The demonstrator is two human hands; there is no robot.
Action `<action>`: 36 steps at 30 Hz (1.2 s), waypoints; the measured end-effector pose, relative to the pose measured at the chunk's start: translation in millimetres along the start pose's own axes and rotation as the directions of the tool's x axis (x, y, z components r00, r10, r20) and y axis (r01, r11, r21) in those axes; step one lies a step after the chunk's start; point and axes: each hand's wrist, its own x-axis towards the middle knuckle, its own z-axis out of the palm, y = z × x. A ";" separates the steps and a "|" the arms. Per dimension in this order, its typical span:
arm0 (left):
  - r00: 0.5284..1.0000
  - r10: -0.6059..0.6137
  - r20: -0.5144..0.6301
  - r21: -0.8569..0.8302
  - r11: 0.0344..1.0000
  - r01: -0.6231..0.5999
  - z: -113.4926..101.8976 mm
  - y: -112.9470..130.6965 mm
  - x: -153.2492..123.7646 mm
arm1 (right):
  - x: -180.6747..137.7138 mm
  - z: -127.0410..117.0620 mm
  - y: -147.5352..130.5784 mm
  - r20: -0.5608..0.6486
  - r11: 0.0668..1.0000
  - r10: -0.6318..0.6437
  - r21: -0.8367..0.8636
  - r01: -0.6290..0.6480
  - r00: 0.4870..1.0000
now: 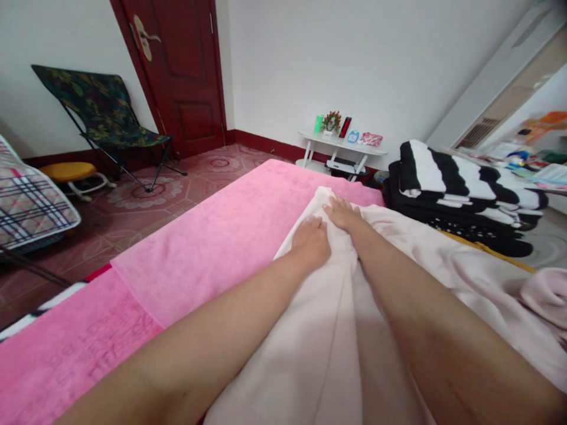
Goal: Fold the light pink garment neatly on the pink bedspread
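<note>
A long pale pink cloth (319,330) with a seam lies in front of me, narrowing to a blunt far end. My left hand (312,241) rests on its left side near that end, fingers curled in against the fabric. Just beyond and to the right, my right hand (344,213) lies flat on the same cloth with its fingers stretched out and a little apart. More pale fabric spreads out to the right, with a rolled part at the right edge. Underneath is a bright pink plush blanket (221,227) with dark lettering at its lower left.
A folded black-and-white striped stack (460,177) stands at the right. Behind the blanket is a small white table (305,137) with several small items. At the left are a camouflage folding chair (101,112), a yellow stool (68,171) and a red door (186,77).
</note>
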 end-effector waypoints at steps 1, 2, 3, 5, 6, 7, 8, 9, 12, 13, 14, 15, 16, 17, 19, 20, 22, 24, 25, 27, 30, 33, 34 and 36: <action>0.999 0.016 0.048 0.032 0.999 -0.017 -0.1 0.7 0.1 | -3.4 -0.4 -1.1 0.016 1.000 0.003 -0.003 -0.003 1.000; 0.995 0.028 0.092 0.054 0.998 -0.033 0.0 1.2 0.4 | -7.2 -0.9 -1.8 0.039 1.000 0.005 -0.006 -0.005 0.999; 0.991 0.035 0.128 0.069 0.997 -0.044 0.2 1.4 0.7 | -11.6 -1.4 -2.3 0.063 1.000 0.004 -0.009 -0.003 0.998; 0.983 0.045 0.177 0.089 0.994 -0.062 1.0 1.3 1.2 | -22.2 -2.5 -2.9 0.105 1.000 -0.005 -0.013 0.007 0.994; 0.981 0.050 0.188 0.098 0.993 -0.069 1.4 1.1 1.3 | -28.5 -3.1 -3.1 0.119 1.000 -0.014 -0.012 0.016 0.993; 0.980 0.054 0.194 0.108 0.991 -0.076 1.9 0.8 1.3 | -35.6 -3.4 -3.2 0.123 1.000 -0.025 -0.011 0.026 0.992; 0.978 0.059 0.199 0.118 0.990 -0.084 2.3 0.5 1.1 | -43.3 -3.4 -3.4 0.117 0.999 -0.038 -0.009 0.040 0.992; 0.977 0.065 0.204 0.127 0.988 -0.092 2.6 0.4 0.9 | -51.6 -3.0 -3.5 0.103 0.998 -0.054 -0.008 0.056 0.993; 0.969 0.071 0.235 0.152 0.982 -0.109 2.8 0.5 0.2 | -79.2 0.5 -4.0 0.031 0.995 -0.099 -0.019 0.099 0.995; 0.965 0.070 0.253 0.156 0.981 -0.112 2.4 0.7 -0.3 | -88.7 1.8 -4.1 0.008 0.993 -0.111 -0.023 0.112 0.994; 0.959 0.070 0.275 0.158 0.980 -0.117 1.7 0.9 -1.2 | -98.1 3.1 -4.1 -0.012 0.992 -0.124 -0.027 0.124 0.992; 0.952 0.073 0.298 0.159 0.979 -0.125 0.5 1.0 -2.6 | -107.3 4.1 -4.1 -0.030 0.990 -0.137 -0.028 0.136 0.990; 0.944 0.081 0.319 0.157 0.978 -0.137 -1.0 1.1 -4.6 | -116.2 4.8 -4.0 -0.047 0.988 -0.151 -0.027 0.150 0.987; 0.936 0.093 0.339 0.154 0.976 -0.152 -3.1 1.0 -7.3 | -124.9 5.3 -3.9 -0.064 0.986 -0.166 -0.022 0.165 0.984; 0.917 0.114 0.381 0.150 0.972 -0.183 -8.9 0.7 -15.0 | -141.9 5.9 -3.4 -0.095 0.981 -0.191 0.000 0.192 0.977; 0.908 0.124 0.401 0.147 0.969 -0.197 -12.6 0.6 -20.0 | -150.5 6.2 -3.1 -0.104 0.979 -0.201 0.016 0.203 0.974; 0.890 0.141 0.433 0.141 0.965 -0.222 -20.8 0.7 -31.9 | -168.6 7.0 -2.1 -0.111 0.972 -0.223 0.049 0.230 0.968; 0.875 0.154 0.458 0.136 0.961 -0.241 -29.0 1.7 -45.9 | -188.8 7.9 -0.8 -0.126 0.958 -0.267 0.077 0.277 0.956; 0.871 0.160 0.465 0.134 0.960 -0.247 -32.5 2.5 -53.4 | -200.1 8.1 -0.1 -0.135 0.948 -0.292 0.089 0.305 0.947; 0.871 0.160 0.464 0.133 0.960 -0.247 -37.4 4.8 -68.3 | -224.9 8.0 0.8 -0.143 0.931 -0.334 0.106 0.350 0.932; 0.908 0.142 0.394 0.137 0.968 -0.211 -39.9 8.8 -88.0 | -267.3 6.1 0.9 -0.117 0.921 -0.362 0.106 0.374 0.925; 0.937 0.114 0.329 0.140 0.976 -0.168 -41.2 13.6 -102.9 | -309.6 3.6 2.3 -0.102 0.918 -0.379 0.081 0.387 0.920; 0.938 0.107 0.329 0.138 0.978 -0.159 -42.3 15.7 -107.7 | -321.7 2.9 3.7 -0.104 0.915 -0.387 0.081 0.396 0.916; 0.930 0.113 0.351 0.121 0.979 -0.165 -45.9 21.2 -119.3 | -341.2 1.7 8.2 -0.114 0.900 -0.411 0.105 0.422 0.905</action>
